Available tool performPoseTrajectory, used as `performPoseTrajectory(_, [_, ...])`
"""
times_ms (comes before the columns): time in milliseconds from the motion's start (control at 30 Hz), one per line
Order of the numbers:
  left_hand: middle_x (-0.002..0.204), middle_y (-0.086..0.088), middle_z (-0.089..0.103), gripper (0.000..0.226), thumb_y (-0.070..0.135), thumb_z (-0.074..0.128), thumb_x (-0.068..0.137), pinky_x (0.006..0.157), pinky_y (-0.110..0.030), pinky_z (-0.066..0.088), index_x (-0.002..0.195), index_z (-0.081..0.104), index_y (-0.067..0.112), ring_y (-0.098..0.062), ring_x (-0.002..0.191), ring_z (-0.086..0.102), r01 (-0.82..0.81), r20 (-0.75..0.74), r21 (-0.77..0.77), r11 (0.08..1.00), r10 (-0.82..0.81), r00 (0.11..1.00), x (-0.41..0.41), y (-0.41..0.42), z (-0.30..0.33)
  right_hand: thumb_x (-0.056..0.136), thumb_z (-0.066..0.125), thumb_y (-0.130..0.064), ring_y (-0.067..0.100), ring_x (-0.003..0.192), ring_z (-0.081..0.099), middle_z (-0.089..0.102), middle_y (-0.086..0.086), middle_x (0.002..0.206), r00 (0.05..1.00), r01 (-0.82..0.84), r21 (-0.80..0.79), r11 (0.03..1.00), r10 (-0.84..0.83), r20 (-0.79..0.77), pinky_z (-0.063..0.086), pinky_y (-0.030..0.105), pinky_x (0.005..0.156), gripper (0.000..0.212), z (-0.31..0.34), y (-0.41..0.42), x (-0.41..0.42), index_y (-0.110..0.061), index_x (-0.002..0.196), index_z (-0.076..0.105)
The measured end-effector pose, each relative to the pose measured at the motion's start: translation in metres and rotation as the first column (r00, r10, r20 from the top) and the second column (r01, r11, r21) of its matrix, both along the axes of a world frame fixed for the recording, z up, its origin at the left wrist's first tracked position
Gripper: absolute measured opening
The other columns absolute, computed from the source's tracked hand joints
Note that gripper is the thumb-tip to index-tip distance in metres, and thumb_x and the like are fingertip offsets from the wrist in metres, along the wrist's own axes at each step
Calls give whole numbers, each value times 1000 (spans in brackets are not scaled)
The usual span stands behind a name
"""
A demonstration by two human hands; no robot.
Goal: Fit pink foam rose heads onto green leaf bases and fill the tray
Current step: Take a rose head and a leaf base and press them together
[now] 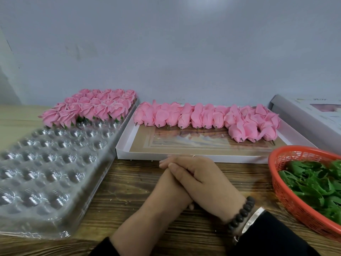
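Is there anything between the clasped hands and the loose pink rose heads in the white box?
Nothing visible blocks the way. The right hand lies over the left hand on the wooden table, just in front of the white box. Only its low front wall stands before the rose heads.

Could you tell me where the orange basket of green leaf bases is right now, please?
In the head view, the orange basket sits at the table's right edge, just right of the clasped hands and directly in front of the white box holding loose pink rose heads.
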State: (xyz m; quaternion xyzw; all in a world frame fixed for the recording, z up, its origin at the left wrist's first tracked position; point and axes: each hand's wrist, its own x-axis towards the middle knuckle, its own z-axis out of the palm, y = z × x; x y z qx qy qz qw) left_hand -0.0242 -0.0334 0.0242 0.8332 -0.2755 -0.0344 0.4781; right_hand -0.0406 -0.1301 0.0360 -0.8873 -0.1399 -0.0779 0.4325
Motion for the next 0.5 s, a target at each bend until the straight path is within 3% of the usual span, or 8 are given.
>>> performPoseTrajectory(33, [60, 22, 59, 27, 4, 49, 91, 54, -5, 42, 73, 53, 22, 10, 56, 54, 33, -91, -25, 999, -35, 995, 3, 3, -2, 94, 43, -33, -8, 67, 61, 66, -17, 99, 1000, -12, 4, 1000, 12, -26, 45, 6, 58, 28, 0, -1, 0, -28, 107, 67])
performPoseTrajectory(67, [46, 17, 56, 34, 4, 50, 90, 46, -9, 42, 63, 50, 23, 4, 47, 54, 29, -113, -54, 998, -35, 993, 3, 4, -1, 94, 43, -32, -5, 53, 59, 65, -17, 92, 999, -22, 16, 1000, 22, -37, 42, 7, 49, 26, 0, -2, -1, -29, 107, 66])
performPoseTrajectory(133, [40, 15, 54, 42, 3, 49, 89, 45, -10, 41, 50, 49, 19, -1, 44, 52, 2, -122, -47, 999, -8, 993, -1, 7, 1, 93, 45, -36, 3, 42, 57, 66, -13, 86, 999, -32, 35, 999, 33, -25, 42, 9, 48, 25, 0, -1, -2, -32, 108, 65])
performPoseTrajectory(200, [43, 17, 55, 42, 2, 48, 90, 45, -9, 40, 54, 51, 23, 2, 47, 53, 17, -86, -110, 994, -27, 996, -3, 7, 3, 87, 45, -44, 3, 59, 65, 69, -12, 95, 1000, -25, 58, 998, 23, 20, 50, 14, 64, 31, -2, -1, -1, -36, 111, 63])
performPoseTrajectory(300, [49, 21, 60, 34, 0, 54, 88, 44, -4, 38, 64, 56, 24, 8, 49, 57, -21, -77, -241, 970, 3, 997, 3, 8, 7, 84, 45, -52, -7, 101, 59, 66, -19, 110, 999, -4, 162, 987, -5, 54, 44, 14, 90, 33, -6, -4, 1, -44, 113, 57])
performPoseTrajectory(400, [49, 12, 63, 28, 5, 71, 77, 44, -7, 41, 55, 65, 21, 4, 46, 57, -170, -141, -403, 899, 123, 982, 8, 15, 6, 78, 45, -60, -8, 104, 57, 65, -21, 109, 997, -4, 255, 967, -15, 71, 43, 15, 91, 33, -9, -8, 3, -48, 108, 54])
performPoseTrajectory(500, [45, 8, 60, 35, -1, 69, 75, 46, -10, 42, 55, 71, 27, 2, 44, 55, -193, -183, -473, 860, 118, 976, 12, 19, 6, 73, 51, -60, -6, 106, 57, 64, -18, 113, 994, 8, 288, 958, -38, 101, 45, 23, 96, 37, -11, -10, 4, -48, 108, 54])
